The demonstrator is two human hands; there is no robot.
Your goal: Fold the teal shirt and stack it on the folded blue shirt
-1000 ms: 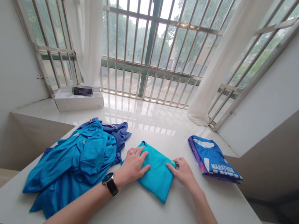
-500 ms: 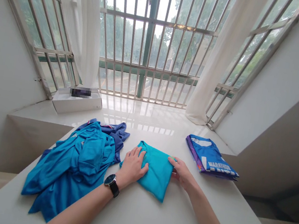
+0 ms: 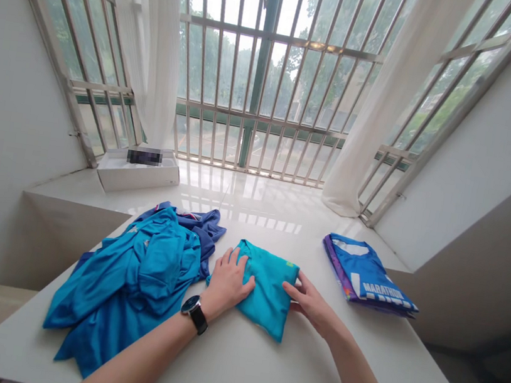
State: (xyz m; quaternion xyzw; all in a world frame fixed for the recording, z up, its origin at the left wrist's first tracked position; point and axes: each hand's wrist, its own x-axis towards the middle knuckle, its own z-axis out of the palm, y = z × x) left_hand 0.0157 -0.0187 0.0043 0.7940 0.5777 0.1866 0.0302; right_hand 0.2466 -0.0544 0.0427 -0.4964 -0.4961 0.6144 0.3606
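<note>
A folded turquoise T-shirt lies on the white table in front of me, a small green mark near its far right corner. My left hand rests on its left part with the fingers stretched and spread, pressing on the cloth. At the right edge, my right hand has its thumb on top and its other fingers around and under the side, partly hidden. Left of the folded shirt is a loose heap of blue shirts, teal-blue over dark blue.
A stack of folded shirts, blue with "MARATHON" lettering over purple, sits at the right on the white table. A white box with a blurred-out item stands on the sill at back left. White curtains hang before the barred window.
My right thumb has slid from the shirt's far right corner down along its right edge, uncovering the green mark. My left hand stays on the shirt. The view has shifted slightly.
</note>
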